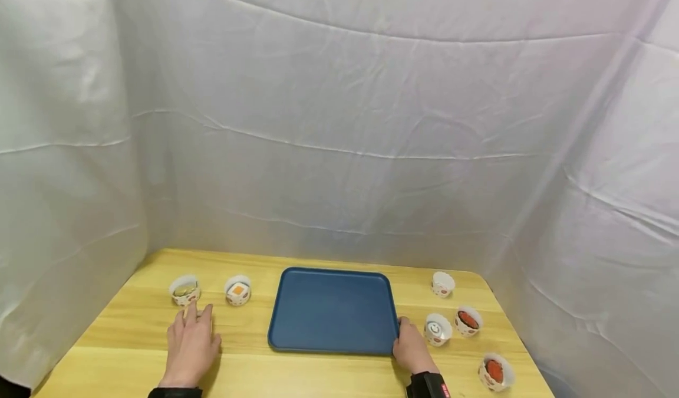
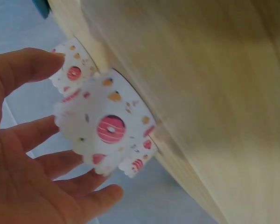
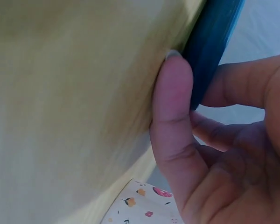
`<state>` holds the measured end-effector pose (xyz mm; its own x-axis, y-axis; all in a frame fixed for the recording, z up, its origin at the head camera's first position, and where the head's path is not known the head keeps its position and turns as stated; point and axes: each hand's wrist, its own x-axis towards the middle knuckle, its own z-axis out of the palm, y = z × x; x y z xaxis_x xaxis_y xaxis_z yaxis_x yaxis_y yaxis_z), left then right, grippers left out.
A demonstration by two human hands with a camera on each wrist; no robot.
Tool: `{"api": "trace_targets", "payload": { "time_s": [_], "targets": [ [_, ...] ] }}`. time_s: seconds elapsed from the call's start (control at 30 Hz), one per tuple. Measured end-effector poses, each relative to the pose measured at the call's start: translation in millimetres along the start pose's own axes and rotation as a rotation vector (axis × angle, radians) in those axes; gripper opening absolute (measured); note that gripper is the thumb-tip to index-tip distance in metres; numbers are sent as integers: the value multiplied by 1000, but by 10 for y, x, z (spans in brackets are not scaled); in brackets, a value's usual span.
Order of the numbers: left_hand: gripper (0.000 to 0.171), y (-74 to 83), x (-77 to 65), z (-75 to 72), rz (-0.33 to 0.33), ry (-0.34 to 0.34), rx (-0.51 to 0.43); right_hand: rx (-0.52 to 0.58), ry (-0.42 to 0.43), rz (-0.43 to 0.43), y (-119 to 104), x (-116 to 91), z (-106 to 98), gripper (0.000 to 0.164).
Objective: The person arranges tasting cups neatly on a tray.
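While the right hand [image 1: 412,346] grips the tray [image 1: 333,311], which lies near the far edge of the table [image 1: 249,374], the left hand [image 1: 190,348], its fingers spread, could tip the cup [image 1: 184,292] near the far left corner by pushing too high.

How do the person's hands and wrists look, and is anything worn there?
The left hand and right hand are ungloved. A black band shows at the left wrist; the right wrist's black strap carries a small red label.
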<state>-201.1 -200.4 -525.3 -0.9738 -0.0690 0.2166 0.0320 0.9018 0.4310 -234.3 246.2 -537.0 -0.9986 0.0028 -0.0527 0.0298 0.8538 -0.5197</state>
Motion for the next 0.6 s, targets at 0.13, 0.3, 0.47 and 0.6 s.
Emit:
{"api": "trace_targets", "payload": {
  "time_s": [0.13,0.3,0.47,0.6],
  "targets": [
    [63,-65,26,-30,-34,-44,19,69,-43,13,45,32,0,45],
    [57,-115,29,-30,-10,-16,12,154,-78,8,127,47,-11,48],
    [53,-129,44,-22,-14,16,-60,243,-98,-16,192,26,-35,48],
    [52,-101,79,-58,-31,11,-77,301,-105,-17,211,15,-58,48]
  ]
}}
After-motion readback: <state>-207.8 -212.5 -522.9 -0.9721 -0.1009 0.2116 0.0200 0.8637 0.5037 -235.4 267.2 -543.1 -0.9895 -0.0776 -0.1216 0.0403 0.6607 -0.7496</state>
